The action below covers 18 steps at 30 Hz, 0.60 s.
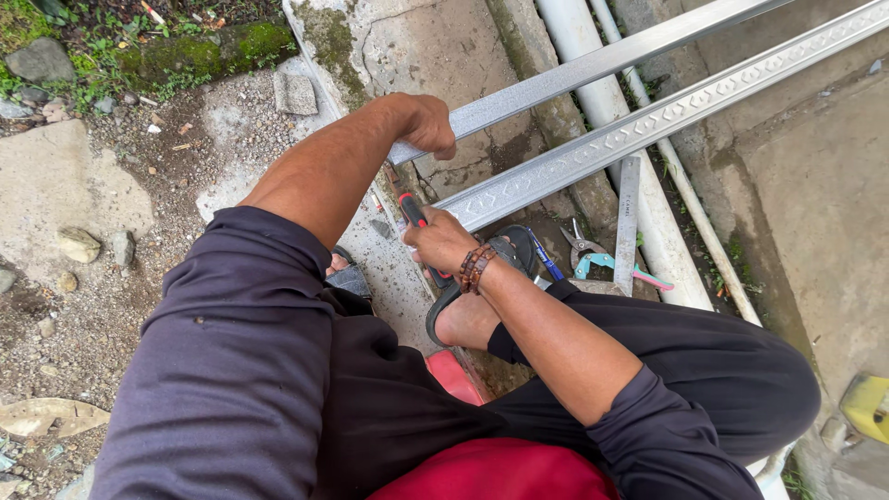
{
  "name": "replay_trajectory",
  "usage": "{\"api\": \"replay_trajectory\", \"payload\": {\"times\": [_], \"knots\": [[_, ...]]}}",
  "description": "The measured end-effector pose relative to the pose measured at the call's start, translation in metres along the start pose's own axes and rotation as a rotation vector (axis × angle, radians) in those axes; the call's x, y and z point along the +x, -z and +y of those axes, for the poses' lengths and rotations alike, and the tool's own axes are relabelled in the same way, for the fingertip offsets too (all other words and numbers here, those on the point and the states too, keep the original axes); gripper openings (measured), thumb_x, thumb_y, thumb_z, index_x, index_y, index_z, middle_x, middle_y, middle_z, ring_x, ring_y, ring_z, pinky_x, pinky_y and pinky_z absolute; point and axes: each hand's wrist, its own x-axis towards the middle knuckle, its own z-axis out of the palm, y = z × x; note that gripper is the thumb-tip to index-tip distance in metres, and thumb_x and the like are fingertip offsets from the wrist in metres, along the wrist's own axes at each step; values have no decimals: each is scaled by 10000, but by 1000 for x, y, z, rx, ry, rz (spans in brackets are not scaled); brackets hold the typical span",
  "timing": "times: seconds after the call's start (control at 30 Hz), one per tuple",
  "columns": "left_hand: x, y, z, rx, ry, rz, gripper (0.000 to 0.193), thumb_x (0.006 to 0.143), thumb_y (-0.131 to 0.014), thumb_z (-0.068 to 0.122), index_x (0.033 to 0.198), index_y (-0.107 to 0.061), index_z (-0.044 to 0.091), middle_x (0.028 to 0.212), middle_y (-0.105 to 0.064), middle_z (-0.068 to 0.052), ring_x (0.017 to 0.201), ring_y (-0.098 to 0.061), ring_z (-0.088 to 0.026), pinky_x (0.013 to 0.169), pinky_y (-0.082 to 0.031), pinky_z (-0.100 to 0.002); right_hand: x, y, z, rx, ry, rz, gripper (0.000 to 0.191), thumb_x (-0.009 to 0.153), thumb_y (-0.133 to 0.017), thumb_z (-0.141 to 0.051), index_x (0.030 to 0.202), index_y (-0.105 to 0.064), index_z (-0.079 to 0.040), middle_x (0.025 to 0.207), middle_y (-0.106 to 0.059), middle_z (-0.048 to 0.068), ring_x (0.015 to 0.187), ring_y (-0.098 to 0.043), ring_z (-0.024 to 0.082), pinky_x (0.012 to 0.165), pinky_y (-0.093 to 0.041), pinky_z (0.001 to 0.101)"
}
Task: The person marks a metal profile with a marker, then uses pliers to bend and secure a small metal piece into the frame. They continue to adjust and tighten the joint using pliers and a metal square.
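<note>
grey metal is filling the upper half of the view: two long channels are running from the middle up toward the top right corner. the left hand [428, 125] is gripping the end of the plain channel [593, 67], fingers curled over its edge and pressed shut on it. the right hand [443, 239] is closing round a tool [413, 211] with a red and black handle, fingers wrapped tight on the grip; the tool's working end is hiding between the hand and the channels, so i cannot tell what kind it is. the hand is sitting just beside the near end of the patterned channel [639, 130], which is lying below the plain one and almost parallel to it. a beaded bracelet [475, 268] is circling the right wrist.

a sandalled foot [474, 310] is resting on the concrete [407, 278] just under the right hand. snips [593, 257] with teal and pink handles are lying on the ground right of the foot, next to a short metal strip [628, 222]. white pipes [602, 93] are passing under the channels. gravel and mossy stones are spreading to the left, and a yellow object [869, 406] is showing at the right edge.
</note>
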Motion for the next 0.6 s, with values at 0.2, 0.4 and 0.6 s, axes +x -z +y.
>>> {"api": "replay_trajectory", "payload": {"times": [0.2,0.4,0.6], "knots": [[-3,0,3,-8,53,-37,494,702,-693,166,1164,-735,-6,1227,-693,-213,1084,-687,-352,912,-532,-522,6,-1,11,-95,120,52,254,906,-617,-213,1030,-628,9,764,-662,108,637,-686,180,570,-552,328],[-6,2,5,-49,48,-53,538,716,-689,152,1232,-691,1,1279,-660,-215,1147,-663,-349,956,-518,-521,12,-11,16,-56,68,135,400,867,-688,-221,1140,-462,-35,771,-662,96,619,-661,170,560,-556,362],[-4,0,5,2,43,-47,525,721,-691,162,1217,-705,-7,1276,-668,-198,1139,-665,-346,943,-522,-523,19,-10,17,-6,-24,17,324,904,-684,-285,976,-650,29,761,-637,69,625,-630,148,560,-548,319]]}}
